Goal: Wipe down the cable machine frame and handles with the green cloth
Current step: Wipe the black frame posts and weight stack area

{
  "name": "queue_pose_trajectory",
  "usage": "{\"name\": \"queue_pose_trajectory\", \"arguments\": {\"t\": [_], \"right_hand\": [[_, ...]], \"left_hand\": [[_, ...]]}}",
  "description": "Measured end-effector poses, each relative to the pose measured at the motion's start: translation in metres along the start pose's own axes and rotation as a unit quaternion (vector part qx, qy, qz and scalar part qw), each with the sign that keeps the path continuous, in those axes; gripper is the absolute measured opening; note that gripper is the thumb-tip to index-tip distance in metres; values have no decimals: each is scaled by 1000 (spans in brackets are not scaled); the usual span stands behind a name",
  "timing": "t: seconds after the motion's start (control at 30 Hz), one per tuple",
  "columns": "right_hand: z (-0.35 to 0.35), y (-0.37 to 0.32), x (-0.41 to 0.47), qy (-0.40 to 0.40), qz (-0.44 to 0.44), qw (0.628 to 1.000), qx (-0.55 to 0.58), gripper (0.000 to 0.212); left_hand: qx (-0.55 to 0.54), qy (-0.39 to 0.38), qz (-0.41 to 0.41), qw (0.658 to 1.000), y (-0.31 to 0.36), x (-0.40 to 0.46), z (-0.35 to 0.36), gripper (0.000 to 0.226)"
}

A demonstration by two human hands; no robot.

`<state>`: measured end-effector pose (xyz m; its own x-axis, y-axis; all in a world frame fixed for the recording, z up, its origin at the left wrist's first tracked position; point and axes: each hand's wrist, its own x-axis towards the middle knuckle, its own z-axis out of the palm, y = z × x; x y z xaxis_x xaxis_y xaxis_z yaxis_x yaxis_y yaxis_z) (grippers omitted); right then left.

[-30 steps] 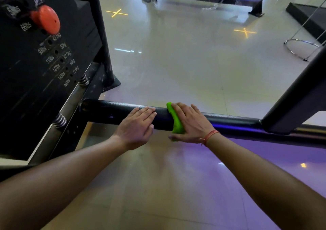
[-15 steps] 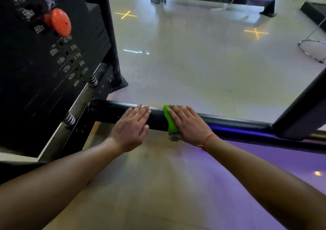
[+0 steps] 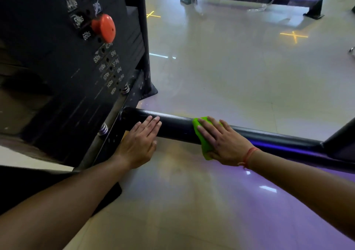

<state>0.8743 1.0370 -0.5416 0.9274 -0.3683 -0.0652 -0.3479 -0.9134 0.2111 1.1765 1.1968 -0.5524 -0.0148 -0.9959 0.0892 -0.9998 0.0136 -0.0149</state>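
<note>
Bar axis: the round black metal base bar of the cable machine frame (image 3: pixel 176 127) is running low over the floor, from the weight stack at the left toward a frame joint at the right, dropping slightly rightward in the head view.
Cloth: the small bright green wiping cloth (image 3: pixel 203 144) is lying draped over the top and near side of that bar, about midway along its visible length.
Right hand: the right hand (image 3: pixel 221 142) is pressing flat on the cloth with fingers straight and spread, pointing across the bar.
Left hand: the left hand (image 3: pixel 139 144) is resting with straight, closed fingers on bare bar, holding nothing, close to the stack end.
Key relation: unwiped-looking bar is lying between the two hands, to the cloth's left; the right hand is the one on the cloth, so a stroke along the axis would be its job.
Containers: none are showing.
Nearby: the black weight stack with an orange round selector pin (image 3: pixel 104 28) is standing at the left.
</note>
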Motion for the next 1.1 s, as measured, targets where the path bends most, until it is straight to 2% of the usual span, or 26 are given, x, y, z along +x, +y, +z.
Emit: {"name": "queue_pose_trajectory", "arguments": {"t": [0.1,0.27,0.47,0.63,0.73,0.83,0.9,1.0,1.1], "right_hand": [[-10,-1,21,-23,9,1000,-15,95],[-20,-36,88,-52,50,997,36,97],[-17,0,42,-37,20,999,-15,99],[-22,-55,108,-23,60,997,35,99],[-25,-51,113,-11,34,998,55,101],[-19,-21,90,1,-42,999,2,101],[-18,-21,94,-4,-51,998,-33,100],[-29,-59,133,-5,-38,999,-7,96],[-35,-85,162,-1,-21,999,48,95]], "left_hand": [[-10,-2,-5,1000,-6,-2,-1,60],[-23,-9,13,1000,-14,10,-6,58],[-16,-15,21,1000,-19,5,-2,61],[-30,-3,-27,999,-21,1,-1,61],[-23,-12,-36,999,-23,-12,1,65],[-3,-37,-50,998,-20,-24,2,71],[-8,-54,-70,996,-16,-24,-4,73],[10,-104,-78,992,-8,-18,-21,73],[80,-169,-84,979,-7,-19,-37,80]]}}
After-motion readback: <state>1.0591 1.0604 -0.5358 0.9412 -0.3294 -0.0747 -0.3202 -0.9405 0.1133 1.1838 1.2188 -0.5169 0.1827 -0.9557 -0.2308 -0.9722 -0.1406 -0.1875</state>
